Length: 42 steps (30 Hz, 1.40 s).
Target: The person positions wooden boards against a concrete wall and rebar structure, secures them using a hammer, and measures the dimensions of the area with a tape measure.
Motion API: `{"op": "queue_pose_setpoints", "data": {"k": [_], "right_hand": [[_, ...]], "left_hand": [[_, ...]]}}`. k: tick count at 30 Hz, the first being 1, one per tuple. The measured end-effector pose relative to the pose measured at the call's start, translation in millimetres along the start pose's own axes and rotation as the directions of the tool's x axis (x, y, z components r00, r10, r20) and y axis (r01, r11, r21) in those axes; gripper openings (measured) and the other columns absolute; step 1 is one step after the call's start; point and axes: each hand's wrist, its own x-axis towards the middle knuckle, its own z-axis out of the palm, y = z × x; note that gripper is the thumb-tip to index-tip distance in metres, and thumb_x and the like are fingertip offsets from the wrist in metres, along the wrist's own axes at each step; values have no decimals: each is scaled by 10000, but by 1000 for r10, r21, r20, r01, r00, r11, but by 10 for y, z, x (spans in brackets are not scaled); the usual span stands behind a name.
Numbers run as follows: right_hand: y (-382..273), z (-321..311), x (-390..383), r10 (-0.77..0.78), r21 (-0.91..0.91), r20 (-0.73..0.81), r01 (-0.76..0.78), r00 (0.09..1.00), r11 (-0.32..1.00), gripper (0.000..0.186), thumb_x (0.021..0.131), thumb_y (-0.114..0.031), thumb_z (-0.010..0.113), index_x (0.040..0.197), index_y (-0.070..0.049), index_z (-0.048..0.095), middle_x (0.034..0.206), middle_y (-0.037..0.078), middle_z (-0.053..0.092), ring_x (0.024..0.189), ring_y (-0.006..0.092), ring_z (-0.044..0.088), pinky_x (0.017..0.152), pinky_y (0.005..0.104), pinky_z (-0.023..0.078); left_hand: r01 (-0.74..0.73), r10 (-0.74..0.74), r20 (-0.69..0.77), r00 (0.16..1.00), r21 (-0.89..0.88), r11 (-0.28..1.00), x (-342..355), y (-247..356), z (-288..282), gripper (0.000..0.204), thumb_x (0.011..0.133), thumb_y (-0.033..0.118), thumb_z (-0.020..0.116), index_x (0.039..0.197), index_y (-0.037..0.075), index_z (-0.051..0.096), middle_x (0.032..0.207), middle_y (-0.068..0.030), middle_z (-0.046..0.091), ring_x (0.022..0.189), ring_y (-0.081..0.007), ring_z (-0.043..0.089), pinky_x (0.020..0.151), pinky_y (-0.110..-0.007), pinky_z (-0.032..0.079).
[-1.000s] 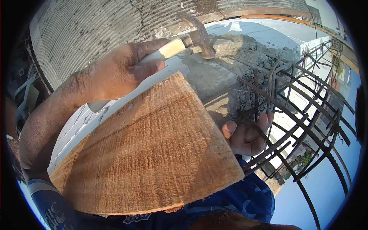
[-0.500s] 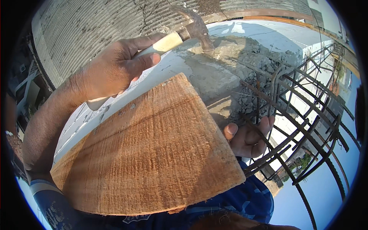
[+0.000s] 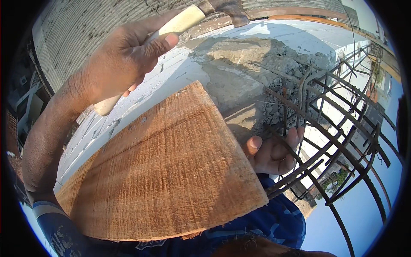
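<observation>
Raised at the upper left, my left hand (image 3: 128,60) is closed around the pale handle of a claw hammer (image 3: 184,21). The hammer's dark metal head is partly cut off by the top edge of the view. Below it, a broad rough-sawn wooden board (image 3: 171,171) spans the foreground, tilted, with a dark lengthwise line. Beyond the board's right edge is my right hand (image 3: 274,156), its fingers curled and thumb up by the edge. A steel reinforcing bar crosses in front of these fingers, and the board conceals part of the hand. What they grip cannot be made out.
A cage of tied reinforcing bars (image 3: 334,137) juts out on the right. Behind the board lie broken concrete (image 3: 252,55) and a white block wall (image 3: 295,36). Corrugated roofing (image 3: 85,47) covers the upper left. Wooden planks (image 3: 299,13) run along the top.
My left hand has lifted the hammer up, away from the concrete, so its head now reaches the top edge. The board has shifted slightly left; my right hand keeps nearly the same place.
</observation>
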Motion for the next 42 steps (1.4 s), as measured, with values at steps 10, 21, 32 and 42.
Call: {"op": "queue_pose_setpoints", "data": {"k": [10, 21, 32, 42], "right_hand": [[3, -114, -213, 270, 141, -68, -259, 960, 956, 752, 975, -326, 681, 1533, -110, 227, 1368, 270, 540, 1345, 409, 486, 1137, 546, 385], [106, -41, -121, 93, 21, -81, -91, 992, 996, 728, 978, -347, 663, 1499, -49, 252, 1331, 286, 551, 1346, 415, 478, 1147, 555, 377], [38, -89, -146, 105, 106, -7, -104, 994, 989, 713, 981, -244, 645, 1541, -89, 231, 1419, 282, 488, 1390, 408, 424, 1191, 556, 303], [-116, -70, -159, 473, 321, -65, -430, 879, 844, 521, 879, -255, 697, 1335, -100, 499, 1444, 178, 410, 1336, 364, 441, 1122, 555, 390]], "left_hand": [[-138, 124, 115, 986, 120, 983, -40, -39, 41, 536, 1083, 430, 412, 1520, 121, 444, 1179, -191, 693, 1127, -247, 678, 1018, -434, 540], [-144, 135, 75, 988, 128, 981, 27, -66, 35, 632, 1052, 523, 419, 1535, 116, 410, 1114, -212, 701, 1100, -273, 691, 1012, -439, 547], [81, -96, 92, 991, 153, 985, 68, 81, -58, 575, 1070, 400, 467, 1547, 87, 396, 1097, -192, 720, 1067, -206, 692, 943, -398, 565], [-280, 266, 131, 955, 102, 955, 113, -303, 68, 632, 1051, 520, 423, 1553, 137, 389, 1203, -213, 684, 1156, -255, 667, 1032, -451, 528]]}}
